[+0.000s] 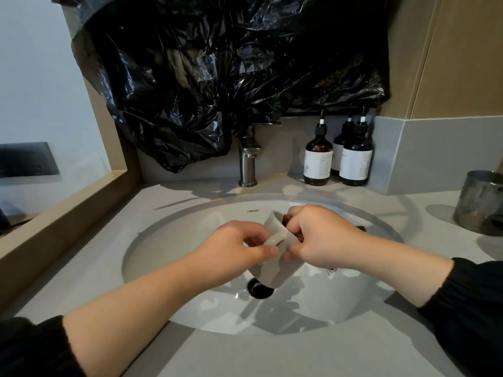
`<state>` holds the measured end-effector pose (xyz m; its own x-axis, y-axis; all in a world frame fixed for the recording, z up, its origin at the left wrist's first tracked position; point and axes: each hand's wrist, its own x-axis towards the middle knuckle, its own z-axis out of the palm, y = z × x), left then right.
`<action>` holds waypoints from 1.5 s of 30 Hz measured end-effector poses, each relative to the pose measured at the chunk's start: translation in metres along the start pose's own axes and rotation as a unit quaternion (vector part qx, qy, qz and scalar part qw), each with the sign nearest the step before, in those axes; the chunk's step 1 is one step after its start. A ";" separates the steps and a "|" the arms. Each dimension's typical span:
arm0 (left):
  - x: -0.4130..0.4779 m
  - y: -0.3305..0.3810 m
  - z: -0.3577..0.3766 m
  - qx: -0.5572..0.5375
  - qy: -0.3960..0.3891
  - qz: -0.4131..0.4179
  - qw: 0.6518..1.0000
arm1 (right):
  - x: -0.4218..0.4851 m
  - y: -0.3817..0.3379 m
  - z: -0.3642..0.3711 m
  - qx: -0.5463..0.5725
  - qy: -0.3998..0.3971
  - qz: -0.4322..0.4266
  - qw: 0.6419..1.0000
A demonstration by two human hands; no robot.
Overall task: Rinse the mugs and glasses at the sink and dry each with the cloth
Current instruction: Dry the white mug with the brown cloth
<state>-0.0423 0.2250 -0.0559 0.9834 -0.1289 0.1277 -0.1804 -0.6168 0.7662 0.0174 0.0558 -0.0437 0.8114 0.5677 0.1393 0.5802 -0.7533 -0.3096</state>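
- The mug [268, 270] hangs tilted over the middle of the sink [163, 257], above the drain [260, 289], between both hands.
- The left hand [239, 248] pinches its handle between thumb and curled fingers.
- The right hand [321, 238] curls against its upper side, clutching a brown cloth [361, 228].
- The mug is plain glossy white.

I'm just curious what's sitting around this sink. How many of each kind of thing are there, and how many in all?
Brown pump bottles: 3
White mug: 1
Brown cloth: 1
Silvery tumbler: 1
Faucet: 1
Black plastic bag: 1
Total: 8
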 end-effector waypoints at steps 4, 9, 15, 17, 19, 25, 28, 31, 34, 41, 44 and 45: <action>0.001 0.001 0.004 -0.016 -0.020 -0.033 0.999 | -0.002 -0.005 0.004 -0.040 0.013 -0.017 0.999; 0.000 0.002 0.005 -0.071 -0.052 -0.084 0.993 | -0.001 -0.005 0.008 -0.076 0.015 -0.040 0.996; -0.003 -0.001 0.003 -0.172 -0.042 -0.157 0.972 | 0.000 -0.004 -0.002 0.049 -0.069 -0.037 0.996; -0.003 -0.004 0.000 -0.230 -0.028 -0.201 0.952 | -0.003 0.004 -0.015 0.100 -0.064 -0.009 0.993; -0.003 -0.005 -0.003 -0.286 -0.028 -0.230 0.930 | -0.006 0.016 -0.027 0.151 -0.038 0.022 0.988; -0.002 -0.008 -0.006 -0.247 0.014 -0.186 0.951 | -0.006 0.038 -0.043 0.408 0.064 0.086 0.907; -0.002 -0.009 -0.005 -0.157 0.020 -0.112 0.981 | -0.007 0.034 -0.046 0.344 0.182 0.056 0.920; -0.002 -0.010 -0.007 -0.152 0.034 -0.052 0.986 | -0.017 0.020 -0.048 0.244 0.267 -0.031 0.932; -0.004 -0.007 -0.010 -0.160 0.052 -0.007 0.986 | -0.027 0.008 -0.041 0.148 0.239 -0.179 0.943; -0.006 -0.005 -0.010 -0.123 0.057 0.020 0.991 | -0.017 0.013 -0.021 -0.231 0.149 -0.284 0.919; -0.004 -0.007 -0.011 -0.151 0.063 -0.002 0.987 | -0.018 0.013 -0.032 -0.208 0.245 -0.245 0.915; -0.004 -0.008 -0.011 -0.164 0.067 -0.004 0.984 | -0.020 0.012 -0.033 -0.195 0.268 -0.236 0.913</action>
<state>-0.0442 0.2391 -0.0556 0.9825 -0.0075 0.1859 -0.1778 -0.3316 0.9265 0.0105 0.0244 -0.0192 0.3207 0.6945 0.6441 0.7708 -0.5866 0.2487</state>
